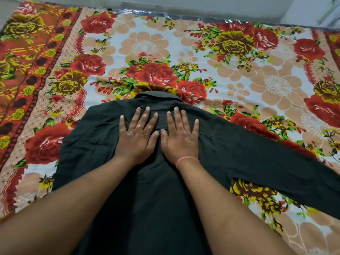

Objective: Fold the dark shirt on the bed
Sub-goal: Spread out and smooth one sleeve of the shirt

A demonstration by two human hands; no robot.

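The dark shirt (88, 142) lies flat on the bed, its collar (158, 97) pointing away from me. One long sleeve (276, 162) stretches out to the right; the left side ends in a folded edge. My left hand (137, 135) rests palm-down on the upper back just below the collar, fingers spread. My right hand (181, 135) lies flat beside it, thumbs nearly touching, with an orange thread band around its wrist. Neither hand grips the cloth. My forearms cover the shirt's lower middle.
A floral bedsheet (147, 48) with red roses covers the bed, with a red patterned border (24, 70) at the left. A pale wall (202, 8) runs along the far edge of the bed.
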